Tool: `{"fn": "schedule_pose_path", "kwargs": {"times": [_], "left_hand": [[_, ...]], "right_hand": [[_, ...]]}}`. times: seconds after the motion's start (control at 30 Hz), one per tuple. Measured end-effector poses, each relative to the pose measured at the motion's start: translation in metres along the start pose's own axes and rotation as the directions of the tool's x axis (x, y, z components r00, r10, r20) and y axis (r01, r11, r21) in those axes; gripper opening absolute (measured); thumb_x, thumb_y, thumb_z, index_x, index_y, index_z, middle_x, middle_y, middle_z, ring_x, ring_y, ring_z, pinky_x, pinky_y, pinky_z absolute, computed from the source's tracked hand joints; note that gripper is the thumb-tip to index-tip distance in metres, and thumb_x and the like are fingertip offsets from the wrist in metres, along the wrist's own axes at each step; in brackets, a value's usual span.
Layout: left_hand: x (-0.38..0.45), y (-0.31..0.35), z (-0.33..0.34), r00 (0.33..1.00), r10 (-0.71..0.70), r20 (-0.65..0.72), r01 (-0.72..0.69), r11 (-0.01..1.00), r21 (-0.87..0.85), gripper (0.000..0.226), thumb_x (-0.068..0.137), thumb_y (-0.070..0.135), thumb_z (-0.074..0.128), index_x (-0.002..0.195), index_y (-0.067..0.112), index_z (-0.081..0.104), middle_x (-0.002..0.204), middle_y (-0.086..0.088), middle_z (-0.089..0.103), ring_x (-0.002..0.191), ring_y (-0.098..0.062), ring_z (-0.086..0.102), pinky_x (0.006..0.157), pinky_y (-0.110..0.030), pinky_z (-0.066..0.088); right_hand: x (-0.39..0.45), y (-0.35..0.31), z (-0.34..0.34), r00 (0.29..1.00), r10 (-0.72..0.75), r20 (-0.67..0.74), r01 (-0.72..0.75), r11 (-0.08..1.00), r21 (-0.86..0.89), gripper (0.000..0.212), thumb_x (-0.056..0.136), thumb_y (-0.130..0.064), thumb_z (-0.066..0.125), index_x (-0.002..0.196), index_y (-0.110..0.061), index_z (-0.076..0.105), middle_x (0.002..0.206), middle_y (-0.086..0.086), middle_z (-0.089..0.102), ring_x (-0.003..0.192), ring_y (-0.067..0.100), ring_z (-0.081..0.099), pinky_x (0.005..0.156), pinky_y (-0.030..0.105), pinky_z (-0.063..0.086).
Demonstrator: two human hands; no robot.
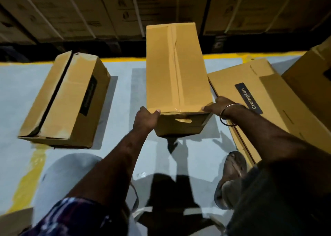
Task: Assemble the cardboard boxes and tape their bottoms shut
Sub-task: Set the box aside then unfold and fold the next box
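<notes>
Between both hands, the box [176, 70] runs lengthwise straight ahead, taped seam up; left hand [144, 118] and right hand [219, 105] each clasp a near corner, equally close, above the floor [125, 146].

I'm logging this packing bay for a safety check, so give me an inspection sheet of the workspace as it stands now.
Surface: grey painted floor with yellow line markings.
Job's things: held box, clear tape along its top seam, wrinkled at the near end; left box on the floor, its centre seam gaping open; flattened Crompton carton lying at right.
Clutter: another carton at the far right edge.
Grips: left hand and right hand each grip a near corner of the held box.
Cables: nothing seen.
Surroundings: strapped stacked cartons behind; sandalled foot near the flat carton.
</notes>
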State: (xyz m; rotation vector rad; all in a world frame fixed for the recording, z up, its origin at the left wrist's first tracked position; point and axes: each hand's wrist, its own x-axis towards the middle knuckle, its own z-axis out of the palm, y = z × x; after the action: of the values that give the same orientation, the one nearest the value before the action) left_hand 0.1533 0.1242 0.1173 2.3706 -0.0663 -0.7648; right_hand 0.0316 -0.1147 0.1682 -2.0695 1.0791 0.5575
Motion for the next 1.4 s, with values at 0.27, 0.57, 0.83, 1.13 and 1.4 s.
{"fn": "schedule_pose_path", "kwargs": {"times": [0.27,0.57,0.83,1.13,1.4], "left_hand": [[0.009,-0.012,0.038,0.984,0.042,-0.176,-0.068,0.986,-0.149,0.081,0.077,0.055,0.085,0.135,0.013,0.046,0.132,-0.007,0.059,0.121,-0.031,0.06,0.099,-0.049,0.054],[0.006,0.011,0.033,0.978,-0.151,-0.143,0.016,0.739,-0.674,0.07,0.075,0.055,0.088,0.124,0.023,0.049,0.123,0.003,0.064,0.112,-0.022,0.063,0.097,-0.042,0.055],[-0.041,-0.011,0.066,0.92,-0.248,0.303,0.357,0.216,-0.909,0.052,0.096,0.061,0.06,0.112,0.012,0.07,0.103,-0.009,0.073,0.108,-0.029,0.071,0.105,-0.049,0.054],[-0.04,-0.082,0.099,0.829,-0.282,0.484,0.51,0.024,-0.86,0.075,0.095,0.064,0.061,0.132,-0.001,0.06,0.131,-0.021,0.065,0.117,-0.037,0.065,0.108,-0.053,0.05],[-0.034,-0.078,0.097,0.787,-0.348,0.509,0.54,-0.01,-0.842,0.079,0.097,0.068,0.053,0.153,0.013,0.045,0.153,-0.019,0.048,0.138,-0.035,0.051,0.118,-0.046,0.04]], "right_hand": [[0.028,-0.001,0.024,0.99,0.068,-0.126,-0.049,0.988,0.148,0.079,0.078,-0.046,0.087,0.132,-0.005,0.048,0.129,0.015,0.058,0.114,0.033,0.058,0.079,0.032,0.042],[-0.014,-0.04,0.0,0.795,-0.149,-0.588,0.231,0.971,0.066,0.07,0.084,-0.04,0.079,0.139,-0.016,0.043,0.143,0.007,0.043,0.131,0.033,0.037,0.096,0.044,0.042],[-0.071,-0.088,0.036,0.482,-0.613,-0.626,0.319,0.788,-0.526,0.056,0.082,-0.041,0.074,0.131,-0.022,0.055,0.127,0.005,0.048,0.114,0.031,0.044,0.087,0.045,0.039],[-0.059,-0.071,0.07,0.546,-0.829,-0.12,0.716,0.537,-0.446,0.056,0.091,-0.04,0.066,0.142,-0.024,0.054,0.136,0.002,0.052,0.124,0.027,0.043,0.095,0.042,0.04],[0.007,0.049,-0.075,0.789,0.172,-0.59,0.231,0.807,0.544,0.063,0.075,-0.067,0.074,0.115,-0.02,0.067,0.111,0.0,0.063,0.108,0.026,0.062,0.089,0.042,0.052]]}}
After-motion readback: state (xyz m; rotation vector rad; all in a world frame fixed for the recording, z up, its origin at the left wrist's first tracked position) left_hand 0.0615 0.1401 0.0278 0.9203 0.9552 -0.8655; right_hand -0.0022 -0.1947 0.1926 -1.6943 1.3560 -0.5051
